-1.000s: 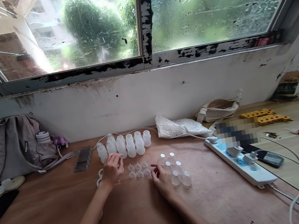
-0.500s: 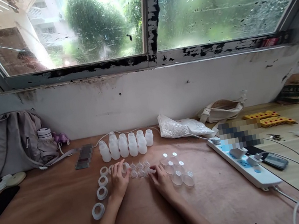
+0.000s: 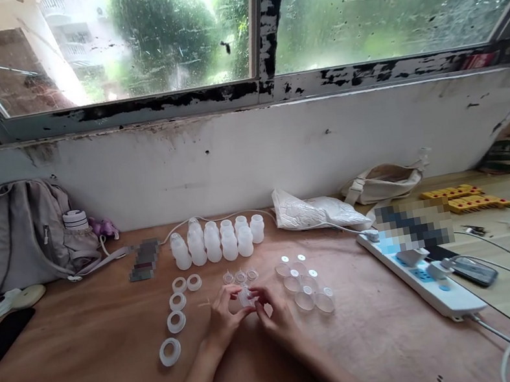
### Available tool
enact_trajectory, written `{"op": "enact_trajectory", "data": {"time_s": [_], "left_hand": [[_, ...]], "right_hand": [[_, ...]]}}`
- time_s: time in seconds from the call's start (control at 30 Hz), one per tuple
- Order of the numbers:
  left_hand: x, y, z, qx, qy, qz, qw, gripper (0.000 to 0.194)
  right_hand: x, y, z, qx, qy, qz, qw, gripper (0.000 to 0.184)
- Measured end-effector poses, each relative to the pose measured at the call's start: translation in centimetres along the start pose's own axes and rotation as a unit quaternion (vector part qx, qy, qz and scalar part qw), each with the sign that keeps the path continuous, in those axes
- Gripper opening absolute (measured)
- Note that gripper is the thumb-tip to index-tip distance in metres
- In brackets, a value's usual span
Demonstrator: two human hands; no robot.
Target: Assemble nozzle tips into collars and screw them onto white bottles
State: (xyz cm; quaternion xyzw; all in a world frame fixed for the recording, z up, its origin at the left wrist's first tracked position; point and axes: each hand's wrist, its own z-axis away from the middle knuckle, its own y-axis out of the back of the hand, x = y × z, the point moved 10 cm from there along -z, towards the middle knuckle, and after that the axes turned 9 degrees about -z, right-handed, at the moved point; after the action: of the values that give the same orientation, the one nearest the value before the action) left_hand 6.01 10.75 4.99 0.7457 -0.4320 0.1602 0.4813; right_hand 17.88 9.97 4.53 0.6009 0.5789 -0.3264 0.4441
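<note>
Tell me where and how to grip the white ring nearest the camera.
Best pinch the white ring by its outer rim, thumb and fingers on opposite sides, coming down from above with the nearer left hand. It lies flat on the table, and its round edge stands apart from the other rings.

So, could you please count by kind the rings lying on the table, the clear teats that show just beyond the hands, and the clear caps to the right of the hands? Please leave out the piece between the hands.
Translucent rings: 5
Clear teats: 3
Clear caps: 6
Total: 14
</note>
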Motion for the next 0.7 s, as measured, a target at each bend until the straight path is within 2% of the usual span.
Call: {"op": "enact_trajectory", "data": {"time_s": [0.13,0.23,0.37,0.53,0.7], "left_hand": [[0.7,-0.1,0.3,-0.01,-0.038,-0.003,0.999,0.031],[0.7,0.1,0.5,0.008,-0.047,-0.015,0.999,0.033],[0.5,0.5,0.5,0.032,-0.037,-0.022,0.999,0.033],[0.7,0.4,0.7,0.029,-0.038,-0.035,0.998,0.032],[0.6,-0.1,0.8,0.013,-0.045,-0.042,0.998,0.034]], "right_hand": [[0.9,-1.0,0.5,-0.055,-0.04,-0.032,0.997,0.048],[1.7,-1.3,0.7,-0.068,-0.073,-0.074,0.992,0.052],[1.6,-0.8,0.5,-0.05,-0.084,-0.129,0.987,0.04],[0.8,0.7,-0.1,0.008,-0.085,-0.143,0.986,0.021],[0.8,0.1,0.1,-0.006,-0.109,-0.151,0.983,0.017]]}}
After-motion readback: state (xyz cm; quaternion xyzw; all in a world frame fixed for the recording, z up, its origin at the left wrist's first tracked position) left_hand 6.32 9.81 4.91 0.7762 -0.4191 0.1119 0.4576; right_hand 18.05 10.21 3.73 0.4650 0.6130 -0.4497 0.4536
